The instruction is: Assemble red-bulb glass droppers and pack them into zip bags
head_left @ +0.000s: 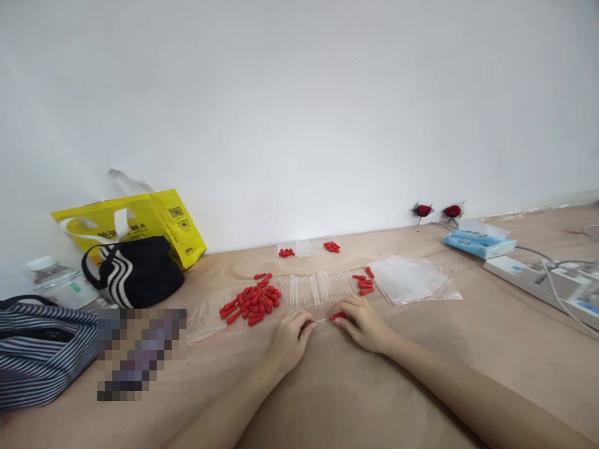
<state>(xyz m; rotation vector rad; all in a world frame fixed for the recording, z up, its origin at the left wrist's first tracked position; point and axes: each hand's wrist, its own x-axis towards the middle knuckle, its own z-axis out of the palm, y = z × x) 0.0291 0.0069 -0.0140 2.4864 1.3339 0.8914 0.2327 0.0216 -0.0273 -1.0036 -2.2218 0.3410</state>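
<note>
My left hand (292,335) pinches a thin clear tube (321,321), whose tip points right. Facing it, my right hand (359,323) grips a red rubber bulb (337,317) between thumb and fingers. A small gap separates the tube from the bulb. Just beyond my hands lies a row of clear tubes (318,289), side by side. A heap of red bulbs (255,302) is left of the row, and several loose red bulbs (365,287) lie at its right end.
Clear plastic bags (407,279) lie right of the row; two more red clusters rest near the wall. A yellow bag (154,218), black pouch (147,271), bottle (60,280) and striped bag (42,355) stand left. Right are a tissue pack (480,243) and power strip (538,280).
</note>
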